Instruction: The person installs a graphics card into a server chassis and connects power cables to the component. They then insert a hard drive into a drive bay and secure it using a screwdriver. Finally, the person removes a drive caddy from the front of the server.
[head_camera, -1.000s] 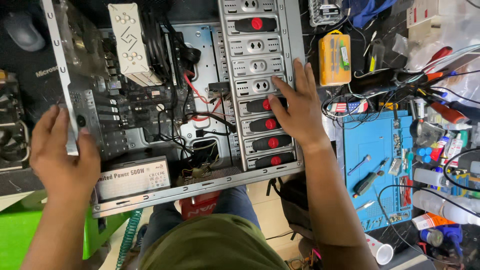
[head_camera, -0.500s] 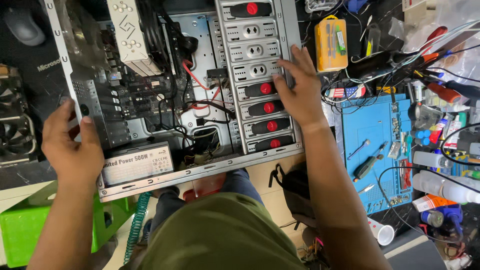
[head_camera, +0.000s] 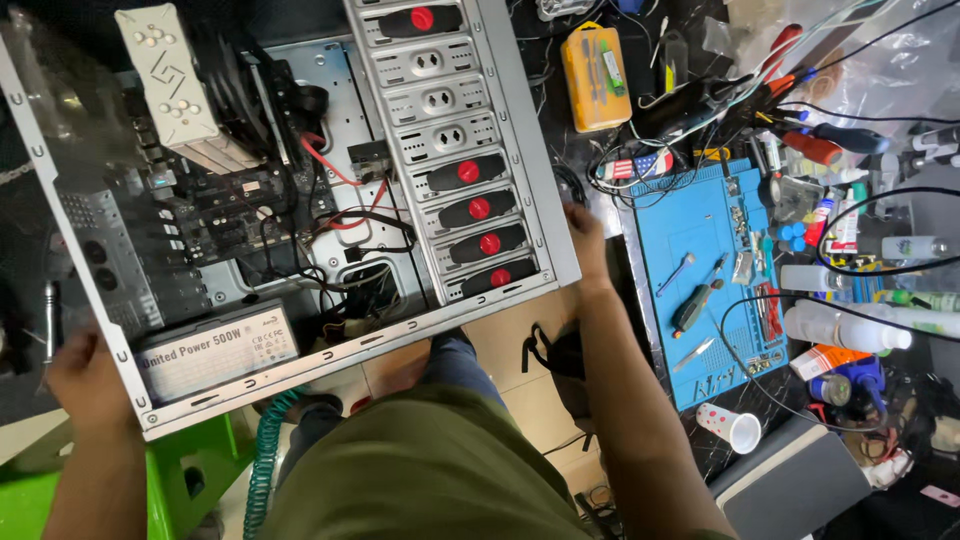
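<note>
gripping open computer case (head_camera: 300, 200) at both ends: left hand (head_camera: 85, 375) wrapped over near-left corner, right hand (head_camera: 585, 240) flat against right wall, fingers hidden, grasp unclear. case lies across lap, side panel off, power supply (head_camera: 215, 350), cooler (head_camera: 180, 85), cables fitted. blue mat (head_camera: 700, 240) with tools right, untouched.

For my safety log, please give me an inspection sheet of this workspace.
Surface: dark bench, crowded.
Job's things: open computer case, drive cage, power supply, white cooler.
Clutter: blue work mat with screwdrivers, yellow tool box, bottles, paper cup.
Grips: left hand and right hand grip the case edges.
Cables: red and black wires inside; loose black leads on the right.
Surroundings: green stool, teal hose.
</note>
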